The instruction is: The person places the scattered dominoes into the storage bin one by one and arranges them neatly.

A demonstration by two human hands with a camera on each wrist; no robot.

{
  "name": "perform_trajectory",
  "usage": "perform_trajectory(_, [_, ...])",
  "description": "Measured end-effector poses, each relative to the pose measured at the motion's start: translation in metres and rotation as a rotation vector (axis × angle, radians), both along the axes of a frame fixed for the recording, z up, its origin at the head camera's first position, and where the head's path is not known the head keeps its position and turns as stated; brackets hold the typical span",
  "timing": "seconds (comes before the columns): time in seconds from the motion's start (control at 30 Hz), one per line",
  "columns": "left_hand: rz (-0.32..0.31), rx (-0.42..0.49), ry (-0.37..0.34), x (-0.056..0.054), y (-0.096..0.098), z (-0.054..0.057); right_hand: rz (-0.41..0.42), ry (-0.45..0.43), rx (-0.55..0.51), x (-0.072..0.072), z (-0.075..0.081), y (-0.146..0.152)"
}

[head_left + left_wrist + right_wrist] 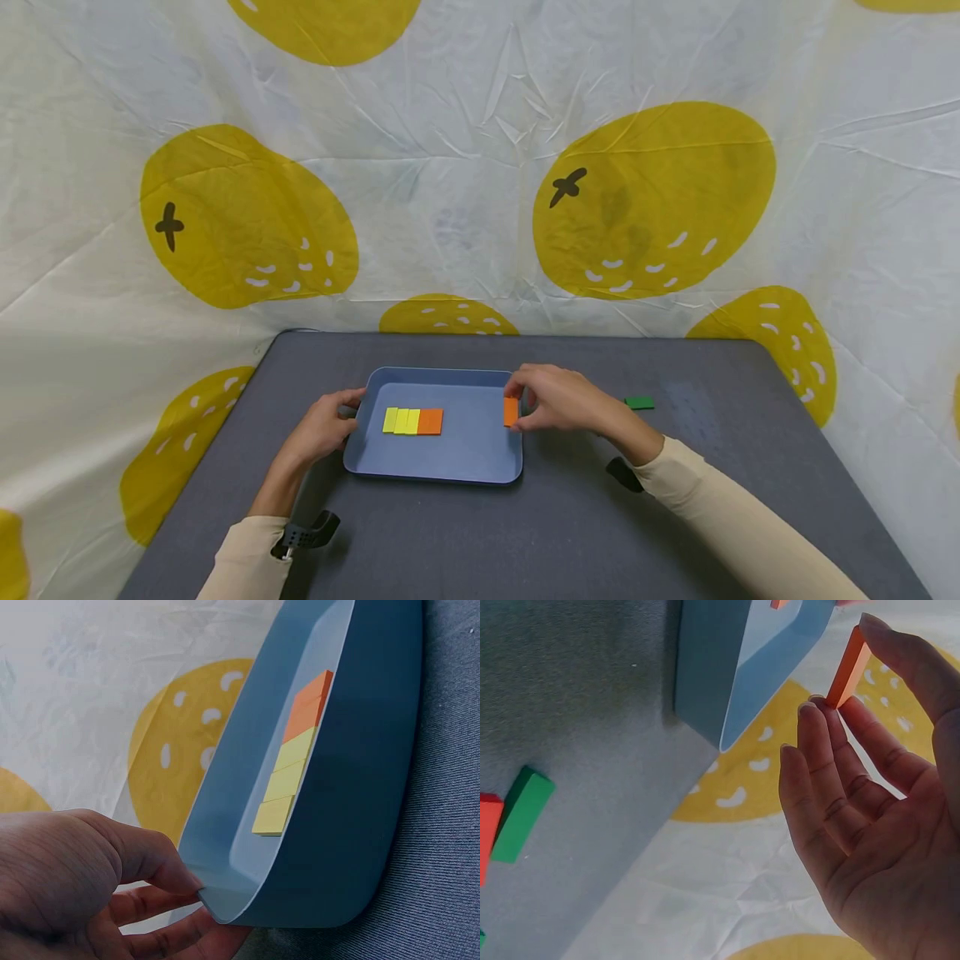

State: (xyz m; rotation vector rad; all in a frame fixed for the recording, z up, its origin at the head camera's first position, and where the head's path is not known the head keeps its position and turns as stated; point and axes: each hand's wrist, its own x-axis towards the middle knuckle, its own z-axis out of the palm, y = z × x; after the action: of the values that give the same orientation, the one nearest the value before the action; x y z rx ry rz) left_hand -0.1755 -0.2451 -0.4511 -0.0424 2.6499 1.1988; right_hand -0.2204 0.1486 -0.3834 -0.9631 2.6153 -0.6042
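Observation:
A blue tray (472, 454) stands on the dark table. My left hand (321, 429) grips its left edge, with the thumb (161, 862) at the rim and the other fingers against the outside. Between my right thumb and a fingertip I pinch an orange domino-shaped block (848, 669); my right hand (558, 400) holds it above the tray's right edge, apart from the tray floor. Inside the tray lies a row of blocks, with several yellow blocks (401, 421) at the left and orange blocks (430, 422) joining them on the right.
A green block (640, 402) lies on the table (465, 542) to the right of the tray. The right wrist view shows a red block (487, 829) touching a green one, with another green piece at the frame edge. A lemon-patterned cloth (450, 217) hangs behind the table.

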Motion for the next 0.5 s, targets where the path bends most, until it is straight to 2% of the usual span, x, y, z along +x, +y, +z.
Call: perform_trajectory(0.5, [0.008, 0.006, -0.004, 0.000, 0.001, 0.000, 0.066, 0.014, 0.021, -0.010, 0.001, -0.036])
